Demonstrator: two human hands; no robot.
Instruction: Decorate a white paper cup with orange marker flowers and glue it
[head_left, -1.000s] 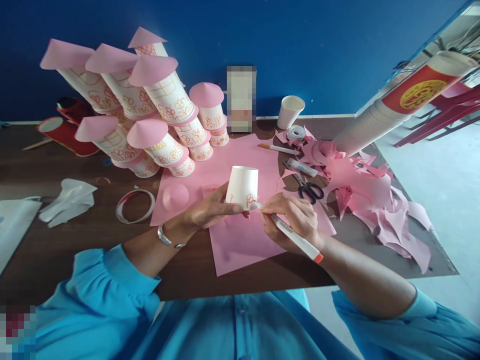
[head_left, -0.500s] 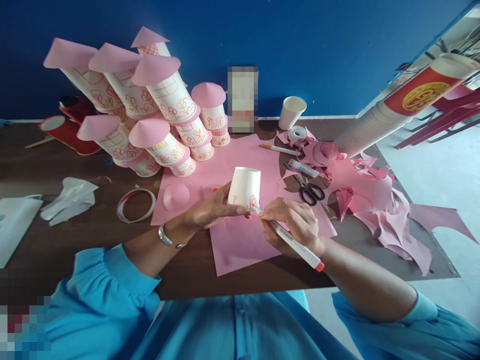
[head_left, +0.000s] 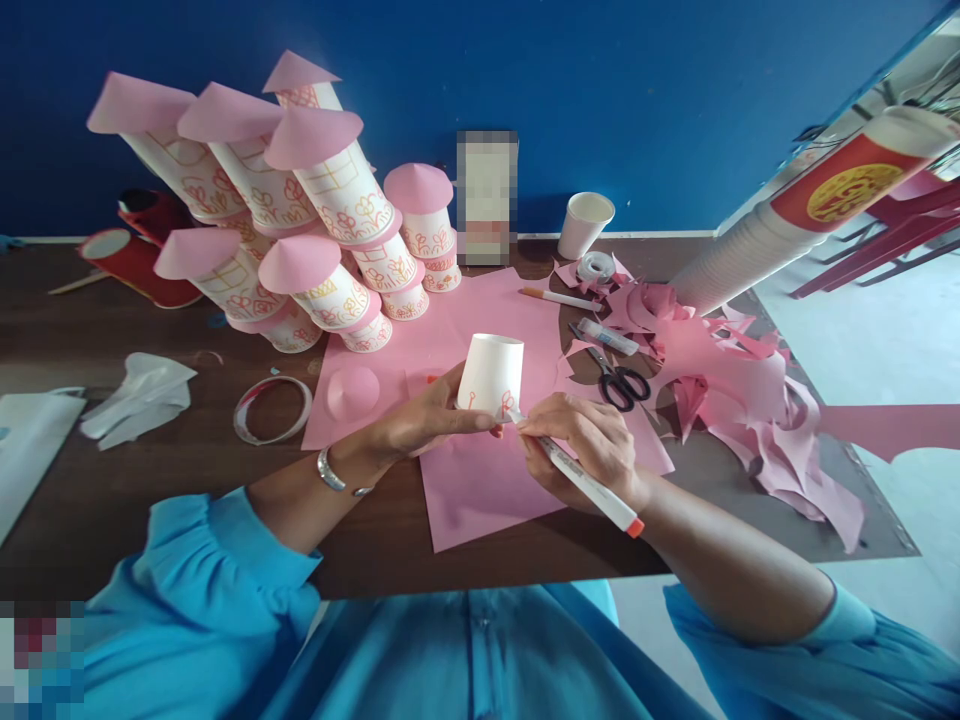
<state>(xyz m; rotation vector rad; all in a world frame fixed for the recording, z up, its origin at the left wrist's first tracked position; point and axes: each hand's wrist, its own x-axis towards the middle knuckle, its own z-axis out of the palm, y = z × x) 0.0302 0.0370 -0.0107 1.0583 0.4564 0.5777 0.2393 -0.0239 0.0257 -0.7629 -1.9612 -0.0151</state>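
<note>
Held upside down above the pink paper sheet [head_left: 480, 490] is a white paper cup [head_left: 491, 365], its narrow base uppermost. My left hand [head_left: 427, 415] is closed around the cup's lower left side, with the thumb along the rim. My right hand [head_left: 581, 450] grips a white marker pen [head_left: 589, 485] with an orange end cap. The marker's tip meets the cup near the rim, where a small orange flower drawing shows. Another orange line stands farther left on the cup. My right hand's lower fingers are partly hidden behind the marker.
Decorated cup towers [head_left: 330, 190] with pink cone roofs stand at back left. Black-handled scissors [head_left: 622, 385], a capped marker [head_left: 562, 298] and a glue tube [head_left: 607, 335] lie right, beside pink paper scraps [head_left: 750, 390]. A leaning cup stack [head_left: 780, 235] rises behind; a tape roll [head_left: 272, 411] lies left.
The marker's back end has dipped slightly left, and a little more orange line shows on the flower. At the far right, a pink paper strip over the table edge has lifted.
</note>
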